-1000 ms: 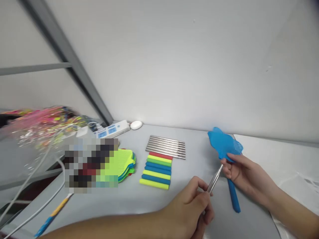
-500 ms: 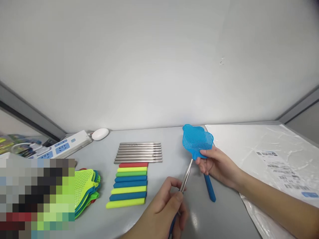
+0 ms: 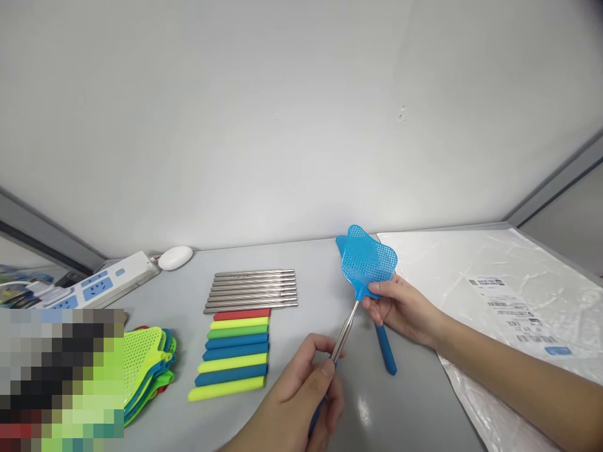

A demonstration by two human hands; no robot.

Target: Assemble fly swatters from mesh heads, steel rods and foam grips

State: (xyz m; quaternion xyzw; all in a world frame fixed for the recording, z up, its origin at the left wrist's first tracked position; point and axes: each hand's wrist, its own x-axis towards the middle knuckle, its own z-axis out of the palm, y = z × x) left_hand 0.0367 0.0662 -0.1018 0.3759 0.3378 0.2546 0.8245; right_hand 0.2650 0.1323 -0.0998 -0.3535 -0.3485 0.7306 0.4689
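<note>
1. The left hand pinches the metal rod between thumb and fingers, just above its blue grip; the rod slants up and away.
2. The right hand pinches the lower right edge of the blue mesh head, thumb on top, fingers curled under; the rod's tip meets the head's neck, though how deep it sits I cannot tell.
3. Behind and below them a second blue swatter lies on the grey table; its head partly shows near the back edge, by the wall.
4. Left of the left hand, a strip of tabletop separates it from eight coloured handles; the metal rods lie just beyond these; a stack of mesh heads sits farther left.
5. The white plastic package bounds the right side; the right forearm passes over its edge.
</note>
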